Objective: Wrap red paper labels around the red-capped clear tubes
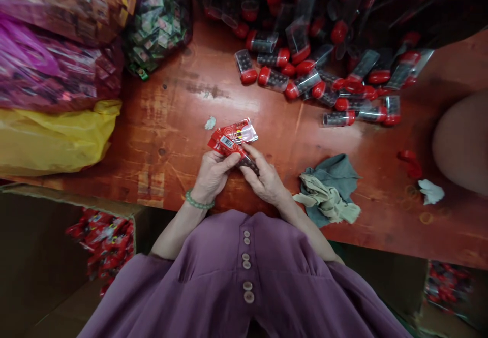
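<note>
My left hand (213, 173), with a green bead bracelet at the wrist, pinches a red printed packet (229, 144) with a white barcode label between thumb and fingers. My right hand (267, 178) is closed round a clear tube of dark balls (247, 162), whose upper end meets the packet. I cannot tell whether the tube is inside the packet or against it. Behind my fingertips, a shiny printed flap (246, 131) with a cartoon picture sticks out to the upper right. Both hands are close together above the red-brown table (175, 129) at its front edge.
Many red-capped clear tubes (272, 79) spill from a dark bag at the back. Bulging bags (160, 28) and a yellow bag (57, 137) stand left. Crumpled cloths (330, 190), white tissue (430, 191) and rubber bands lie right. A carton (135, 231) holds red packets below left.
</note>
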The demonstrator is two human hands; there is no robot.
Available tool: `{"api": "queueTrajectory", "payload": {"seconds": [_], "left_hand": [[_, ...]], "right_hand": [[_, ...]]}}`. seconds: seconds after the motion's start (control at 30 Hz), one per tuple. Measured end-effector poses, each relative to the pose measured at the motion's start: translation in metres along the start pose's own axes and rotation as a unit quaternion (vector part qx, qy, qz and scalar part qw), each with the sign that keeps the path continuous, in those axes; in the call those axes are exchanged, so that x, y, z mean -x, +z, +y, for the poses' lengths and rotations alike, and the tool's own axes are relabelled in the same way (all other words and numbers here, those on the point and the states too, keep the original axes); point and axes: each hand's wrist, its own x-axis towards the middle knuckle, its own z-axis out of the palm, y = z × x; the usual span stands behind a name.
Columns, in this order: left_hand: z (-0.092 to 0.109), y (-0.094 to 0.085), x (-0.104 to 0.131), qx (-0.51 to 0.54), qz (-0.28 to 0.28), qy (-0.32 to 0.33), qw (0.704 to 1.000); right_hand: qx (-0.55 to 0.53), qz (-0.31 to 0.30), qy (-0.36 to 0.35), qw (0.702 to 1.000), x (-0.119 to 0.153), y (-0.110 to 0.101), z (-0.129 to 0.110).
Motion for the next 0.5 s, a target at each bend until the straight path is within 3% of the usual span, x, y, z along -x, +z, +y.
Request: {"api": "queueTrajectory", "payload": {"seconds": [0.17, 0.37, 0.5], "left_hand": [[0.004, 0.003, -0.001, -0.016, -0.036, -0.012, 0.999], [0.002, 0.011, -0.006, 0.004, 0.033, -0.002, 0.999], [0.003, 0.013, -0.006, -0.002, 0.026, -0.009, 1.0]], "right_hand": [[-0.005, 0.007, -0.02, 1.0, 0.001, 0.003, 0.001], [0.109, 0.014, -0.063, 0.992, 0.002, 0.005, 0.007], [0.137, 0.011, -0.073, 0.988, 0.003, 0.003, 0.009]]}}
